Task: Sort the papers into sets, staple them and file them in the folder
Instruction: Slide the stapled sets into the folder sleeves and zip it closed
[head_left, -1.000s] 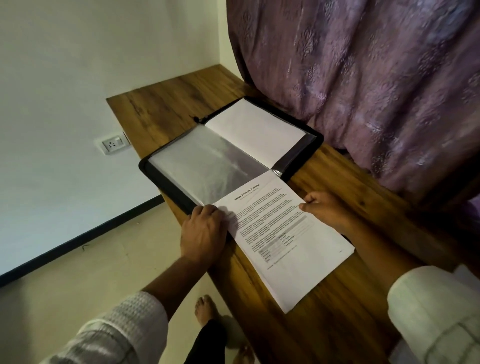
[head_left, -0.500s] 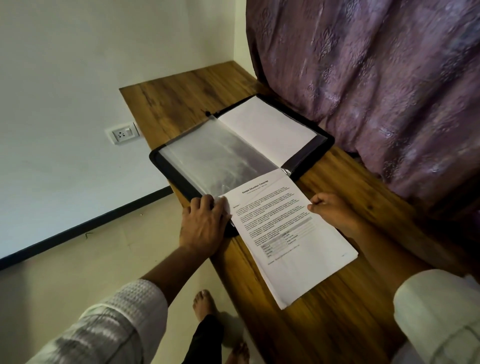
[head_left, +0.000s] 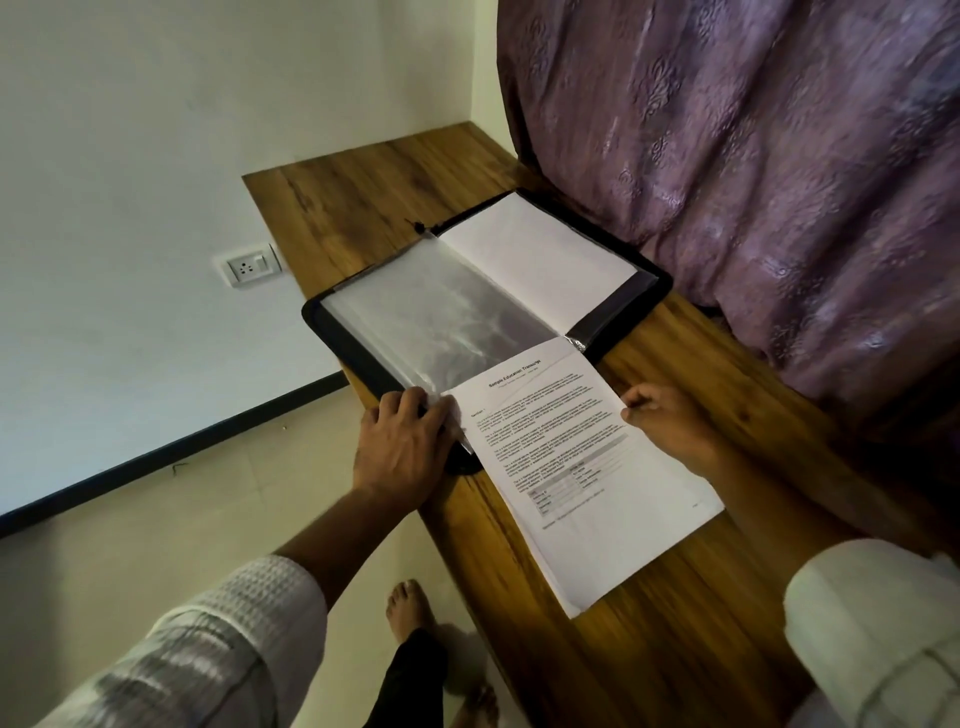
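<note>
A black folder lies open on the wooden table, with a clear plastic sleeve on its left page and a white sheet on its right. A printed paper set headed "Sample Education Transcript" lies at the folder's near edge, its top end overlapping the sleeve. My left hand grips the near edge of the sleeve beside the paper's left corner. My right hand pinches the paper's right edge.
A purple curtain hangs along the table's right side, close behind the folder. A white wall with a socket is at left. Below the table's left edge are tiled floor and my bare feet.
The hands keep their holds on sleeve and paper. The paper's top end has slid slightly farther onto the sleeve; the view has shifted a little.
</note>
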